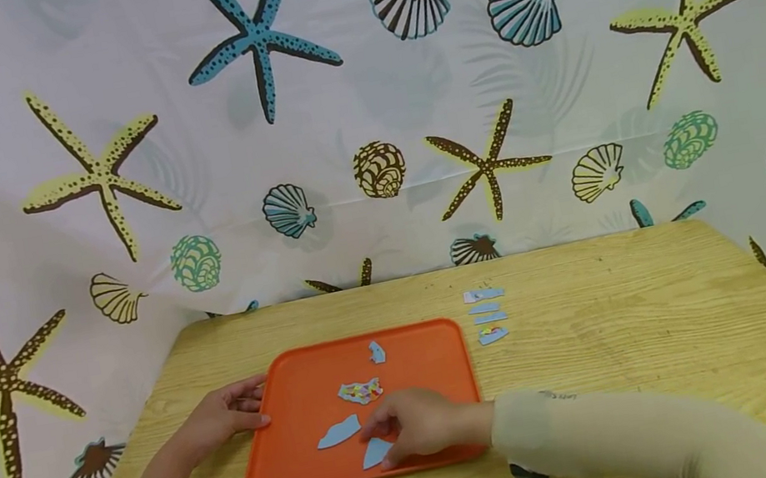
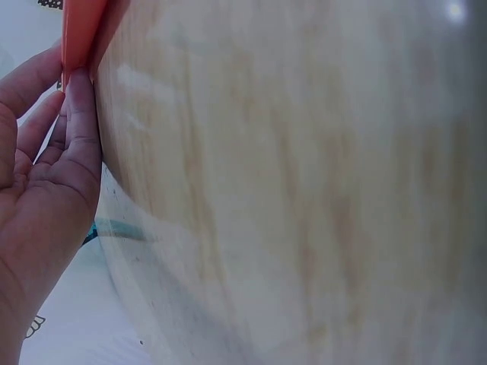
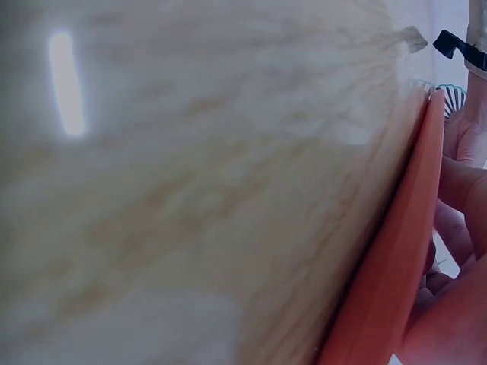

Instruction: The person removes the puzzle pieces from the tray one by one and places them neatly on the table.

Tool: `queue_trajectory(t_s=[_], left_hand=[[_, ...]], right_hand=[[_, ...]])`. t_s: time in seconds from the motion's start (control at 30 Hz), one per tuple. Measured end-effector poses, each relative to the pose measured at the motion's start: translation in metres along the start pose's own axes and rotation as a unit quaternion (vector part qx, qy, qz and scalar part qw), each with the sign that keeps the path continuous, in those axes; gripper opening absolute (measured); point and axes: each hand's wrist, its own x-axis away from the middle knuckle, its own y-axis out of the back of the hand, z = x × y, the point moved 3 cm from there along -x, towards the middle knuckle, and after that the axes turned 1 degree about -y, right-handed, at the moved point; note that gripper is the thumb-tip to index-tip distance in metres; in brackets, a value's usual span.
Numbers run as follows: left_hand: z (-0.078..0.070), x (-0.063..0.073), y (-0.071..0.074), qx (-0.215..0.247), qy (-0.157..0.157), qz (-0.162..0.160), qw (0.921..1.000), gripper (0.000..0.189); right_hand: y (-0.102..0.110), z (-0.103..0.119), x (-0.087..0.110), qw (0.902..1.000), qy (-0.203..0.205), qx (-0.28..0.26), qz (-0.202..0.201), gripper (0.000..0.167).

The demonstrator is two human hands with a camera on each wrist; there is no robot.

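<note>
Near the front edge of the orange tray [image 1: 411,361], my right hand [image 1: 417,423] has its thumb and forefinger at opposite edges of a pale blue paper piece [image 1: 376,453]. The palm hides part of that piece. Just left of it lies a longer blue paper piece [image 1: 339,431]. Farther back in the tray are a multicoloured paper piece [image 1: 360,392] and a small blue piece [image 1: 376,352]. My left hand [image 1: 229,413] touches the tray's left rim with thumb and fingertips; in the left wrist view the fingers look fairly straight against the orange rim [image 2: 82,30].
Right of the tray's back corner, several paper pieces [image 1: 487,306] lie in a column on the wooden table [image 1: 632,316]. A white cloth [image 1: 348,118] printed with starfish and shells hangs behind the table and along its sides.
</note>
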Motion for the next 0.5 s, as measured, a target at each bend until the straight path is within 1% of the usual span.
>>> queue_trajectory(t_s=[0.3, 0.5], left_hand=[[-0.0024, 0.0014, -0.0008, 0.0, 0.0, 0.005, 1.0, 0.077], [-0.0031, 0.0012, -0.0013, -0.005, 0.005, -0.001, 1.0, 0.076]], right_hand=[[-0.0002, 0.0011, 0.0002, 0.9999, -0.004, 0.012, -0.006, 0.027], [-0.0005, 0.0012, 0.0008, 0.9999, -0.004, 0.01, -0.005, 0.023]])
